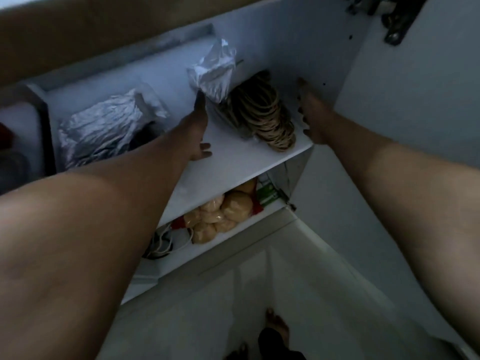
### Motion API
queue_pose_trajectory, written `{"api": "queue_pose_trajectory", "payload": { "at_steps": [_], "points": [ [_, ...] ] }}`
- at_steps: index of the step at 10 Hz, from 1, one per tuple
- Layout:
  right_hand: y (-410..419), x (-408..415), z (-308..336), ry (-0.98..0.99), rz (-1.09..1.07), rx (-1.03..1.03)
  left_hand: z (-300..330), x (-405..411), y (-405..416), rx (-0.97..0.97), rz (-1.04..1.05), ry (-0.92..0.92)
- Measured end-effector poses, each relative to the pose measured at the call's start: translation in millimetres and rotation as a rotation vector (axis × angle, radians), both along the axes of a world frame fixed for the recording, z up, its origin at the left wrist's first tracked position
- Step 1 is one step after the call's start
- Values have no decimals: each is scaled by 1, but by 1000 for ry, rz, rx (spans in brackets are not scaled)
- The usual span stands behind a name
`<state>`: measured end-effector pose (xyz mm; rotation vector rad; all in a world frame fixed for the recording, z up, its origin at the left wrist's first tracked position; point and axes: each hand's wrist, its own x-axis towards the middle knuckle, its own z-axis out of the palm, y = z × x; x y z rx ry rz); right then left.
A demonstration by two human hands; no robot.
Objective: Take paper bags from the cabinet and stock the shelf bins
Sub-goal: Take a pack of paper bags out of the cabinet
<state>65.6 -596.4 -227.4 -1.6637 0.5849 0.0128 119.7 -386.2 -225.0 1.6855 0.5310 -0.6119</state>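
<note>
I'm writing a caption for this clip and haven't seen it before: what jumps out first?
Two bare arms reach up into an open white cabinet, the left hand and right hand flanking a bundle of stacked brownish bags on the upper shelf. Crinkled silvery plastic bags lie further left. On the shelf below sits a clear pack of pale round buns.

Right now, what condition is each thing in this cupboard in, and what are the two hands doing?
Left hand: open, flat on the upper shelf, holding nothing.
Right hand: open, by the cupboard's right wall, holding nothing.
Bundle of rolled paper bags: lying on its side between the hands, ungrasped.
Small silvery bag: crumpled, upright.
Large silvery bag: crumpled, lying down.
Bread rolls: wrapped, on the lower shelf.
</note>
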Motion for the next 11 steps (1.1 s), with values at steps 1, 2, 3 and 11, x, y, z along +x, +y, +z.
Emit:
{"api": "queue_pose_trajectory", "payload": {
  "at_steps": [1, 2, 3, 11],
  "points": [
    [-5, 27, -13, -28, 26, 57, -15, 15, -13, -94, 54, 38],
    [-5, 53, -28, -89, 67, 157, -25, 28, -24, -123, 68, 34],
    [-1, 66, -40, -100, 195, 102, -31, 37, -29, -152, 29, -5],
    [34, -58, -11, 293, -5, 537, 6, -60, -13, -192, -139, 278]
  ]
}}
